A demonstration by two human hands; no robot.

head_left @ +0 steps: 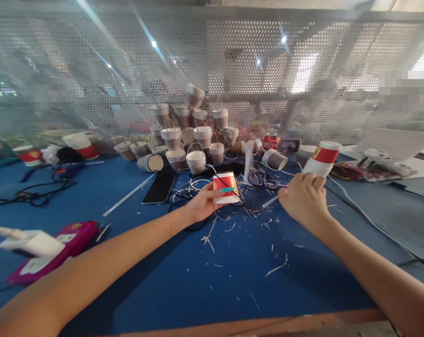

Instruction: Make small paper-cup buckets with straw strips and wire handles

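Observation:
A red and white paper cup (pixel 228 180) is held in my left hand (pixel 207 201), in the middle of the table. My right hand (pixel 305 199) is raised on the right, with its fingers curled in front of a leaning stack of red and white paper cups (pixel 325 157). What its fingers hold, if anything, is hidden. Behind my left hand, several small bucket-like cups with thin handles (pixel 196 161) are piled up, and one tilted cup (pixel 195 93) is at the top of the pile.
Scraps litter the blue table (pixel 184 290). A black phone (pixel 159 188), cables and a purple power strip (pixel 71 238) lie on the left. Scissors (pixel 263 179), a glue stick (pixel 270 201) and a red can (pixel 270 142) are near the middle. A perforated screen (pixel 233 61) stands behind.

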